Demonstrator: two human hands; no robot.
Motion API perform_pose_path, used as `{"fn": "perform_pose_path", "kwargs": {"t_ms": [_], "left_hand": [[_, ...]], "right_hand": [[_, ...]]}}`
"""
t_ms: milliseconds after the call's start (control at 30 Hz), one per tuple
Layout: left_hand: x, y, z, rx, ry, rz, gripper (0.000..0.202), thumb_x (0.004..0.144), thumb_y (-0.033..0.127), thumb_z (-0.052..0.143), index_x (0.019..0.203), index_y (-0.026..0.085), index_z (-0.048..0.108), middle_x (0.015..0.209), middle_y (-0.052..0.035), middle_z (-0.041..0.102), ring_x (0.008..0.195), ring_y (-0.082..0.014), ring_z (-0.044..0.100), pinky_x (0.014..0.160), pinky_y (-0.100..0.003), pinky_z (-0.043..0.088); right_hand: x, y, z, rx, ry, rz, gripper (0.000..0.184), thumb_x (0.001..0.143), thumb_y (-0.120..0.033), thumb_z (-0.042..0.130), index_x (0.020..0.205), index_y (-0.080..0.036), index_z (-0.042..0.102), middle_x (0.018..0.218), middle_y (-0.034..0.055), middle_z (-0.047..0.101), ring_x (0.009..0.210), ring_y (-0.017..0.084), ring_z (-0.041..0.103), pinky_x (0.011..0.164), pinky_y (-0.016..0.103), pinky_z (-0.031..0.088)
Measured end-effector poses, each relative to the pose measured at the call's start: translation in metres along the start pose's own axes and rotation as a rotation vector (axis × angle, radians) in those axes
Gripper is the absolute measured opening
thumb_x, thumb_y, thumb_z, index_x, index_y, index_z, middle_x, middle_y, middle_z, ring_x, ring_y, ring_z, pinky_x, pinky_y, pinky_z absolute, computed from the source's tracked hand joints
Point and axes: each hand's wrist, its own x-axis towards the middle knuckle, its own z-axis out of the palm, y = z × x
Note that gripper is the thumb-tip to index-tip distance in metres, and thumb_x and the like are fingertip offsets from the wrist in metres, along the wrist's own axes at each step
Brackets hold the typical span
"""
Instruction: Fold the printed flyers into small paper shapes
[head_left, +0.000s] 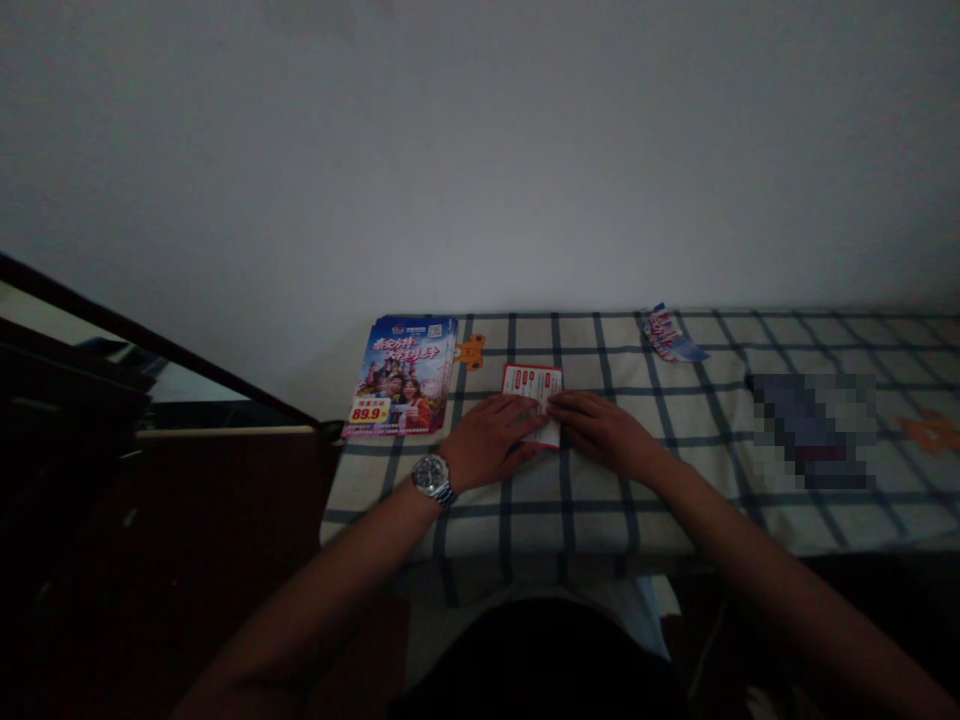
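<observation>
Lighting: dim, cool grey. Wall: softly lit. Lower left: near-black shadow. Folded leaflet: small print soft, indistinct. Dark object, right of bench: coarsely pixelated.

Checked cloth, stacked flyers, small leaflet, curled paper, pixelated object

open tablecloth lies between folded leaflet and crumpled paper, wall blocking beyond.

Red-edged white leaflet; blue-checked pale tablecloth
</observation>
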Motion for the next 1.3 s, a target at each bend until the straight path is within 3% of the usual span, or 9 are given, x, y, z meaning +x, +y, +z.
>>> {"fn": "perform_pose_path", "kwargs": {"t_ms": [367,667,867,1100,1300], "left_hand": [[0.003,0.004,0.003,-0.007,-0.043,-0.005,0.047,0.105,0.051,0.038,0.14,0.026,0.057,0.147,-0.0069,0.054,0.135,-0.027,0.049,0.113,-0.046,0.042],[0.002,0.007,0.003,-0.01,-0.019,-0.004,0.046,0.104,0.053,0.04,0.135,0.026,0.06,0.142,-0.0083,0.057,0.13,-0.0281,0.052,0.111,-0.048,0.042],[0.003,0.008,0.007,-0.056,-0.02,0.011,0.047,0.105,0.052,0.04,0.138,0.023,0.058,0.148,-0.0077,0.053,0.139,-0.0255,0.047,0.117,-0.044,0.039],[0.004,0.012,0.008,-0.026,-0.042,0.001,0.052,0.105,0.055,0.037,0.147,0.028,0.051,0.149,-0.0076,0.053,0.139,-0.0261,0.046,0.116,-0.045,0.038],[0.005,0.014,0.009,-0.006,-0.032,-0.029,0.054,0.104,0.059,0.035,0.143,0.028,0.054,0.151,-0.0071,0.05,0.139,-0.0277,0.046,0.117,-0.046,0.038]], "right_hand": [[-0.002,0.001,0.001,0.007,0.104,0.032,0.036,0.096,-0.019,0.057,0.131,-0.026,0.067,0.134,0.0113,0.066,0.124,0.028,0.063,0.101,0.051,0.057],[-0.005,-0.002,-0.002,-0.014,0.069,0.013,0.032,0.1,-0.023,0.054,0.127,-0.023,0.069,0.129,0.0128,0.066,0.121,0.028,0.063,0.1,0.049,0.057],[-0.006,-0.001,-0.002,0.035,0.088,0.028,0.032,0.099,-0.023,0.055,0.128,-0.025,0.069,0.129,0.0109,0.068,0.121,0.026,0.064,0.101,0.049,0.057],[-0.006,-0.001,0.004,0.057,0.14,0.108,0.026,0.1,-0.023,0.055,0.121,-0.024,0.07,0.123,0.0086,0.073,0.117,0.025,0.067,0.101,0.045,0.057],[0.003,-0.006,0.004,0.044,0.17,0.24,0.016,0.096,-0.022,0.062,0.11,-0.024,0.07,0.112,0.007,0.074,0.101,0.024,0.07,0.089,0.039,0.059]]}}
